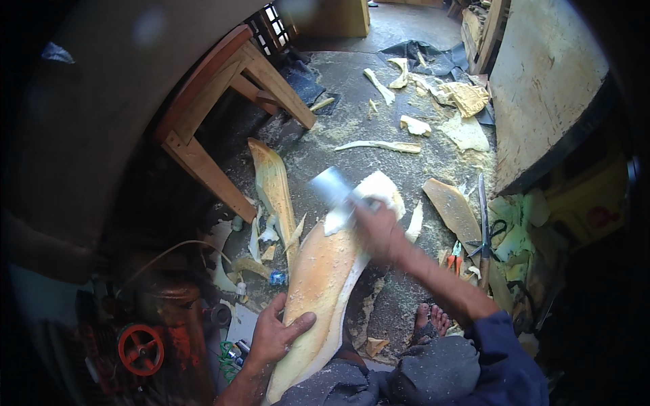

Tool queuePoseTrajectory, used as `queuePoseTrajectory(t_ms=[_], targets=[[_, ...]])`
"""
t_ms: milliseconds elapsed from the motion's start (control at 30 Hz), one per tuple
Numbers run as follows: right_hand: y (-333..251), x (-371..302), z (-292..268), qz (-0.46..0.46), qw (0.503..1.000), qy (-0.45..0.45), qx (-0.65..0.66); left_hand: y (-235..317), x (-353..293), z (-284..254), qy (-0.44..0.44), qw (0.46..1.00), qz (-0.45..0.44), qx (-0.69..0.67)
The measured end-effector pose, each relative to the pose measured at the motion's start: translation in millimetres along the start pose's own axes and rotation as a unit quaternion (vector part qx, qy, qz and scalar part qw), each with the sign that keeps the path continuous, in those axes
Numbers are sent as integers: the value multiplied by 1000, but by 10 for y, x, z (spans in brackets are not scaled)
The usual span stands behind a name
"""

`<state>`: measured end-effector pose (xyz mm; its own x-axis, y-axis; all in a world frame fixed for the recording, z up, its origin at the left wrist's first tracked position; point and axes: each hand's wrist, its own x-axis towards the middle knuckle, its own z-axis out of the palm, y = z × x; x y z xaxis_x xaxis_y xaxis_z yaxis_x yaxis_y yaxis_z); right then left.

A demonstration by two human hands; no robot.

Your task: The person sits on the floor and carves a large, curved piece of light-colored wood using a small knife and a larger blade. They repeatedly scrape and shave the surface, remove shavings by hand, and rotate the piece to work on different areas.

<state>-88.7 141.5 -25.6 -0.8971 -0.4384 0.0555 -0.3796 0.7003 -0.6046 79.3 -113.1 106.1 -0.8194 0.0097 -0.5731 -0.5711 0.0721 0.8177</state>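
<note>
A long, curved piece of yellow-orange foam (318,271) slants up from my lap, with a paler, whitish far end. My left hand (281,333) grips its left edge near the lower end, thumb lying over the top face. Near the far end, my right hand (378,230) is closed on a flat, pale blue-grey tool (332,187). Motion smears that tool, so its exact kind cannot be made out. Small crumbs dot the foam's surface. Part of its lower end is hidden by my left hand and leg.
A wooden stool (237,74) stands at the left. Foam scraps (379,145) and dust cover the floor. To the right lie red-handled pliers (455,257), black scissors (493,238) and a foam offcut (453,206). A red handwheel (141,349) sits at lower left; a pale panel (548,81) rises at right.
</note>
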Motion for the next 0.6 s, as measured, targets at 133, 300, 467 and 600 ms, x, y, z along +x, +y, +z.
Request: queuePoseTrajectory(t_ms=[133,300,467,600], targets=[[-212,-173,-126,57,997,-47,-1,39,-22,71,24,999,-35,-34],[-208,-265,-138,-1,996,-1,-85,33,-11,104,-1,997,6,-81],[-168,-235,-130,163,968,-34,186,23,-9,91,26,997,-74,-7],[-431,-436,-65,-139,983,120,22,4,-14,94,3,997,-29,-75]])
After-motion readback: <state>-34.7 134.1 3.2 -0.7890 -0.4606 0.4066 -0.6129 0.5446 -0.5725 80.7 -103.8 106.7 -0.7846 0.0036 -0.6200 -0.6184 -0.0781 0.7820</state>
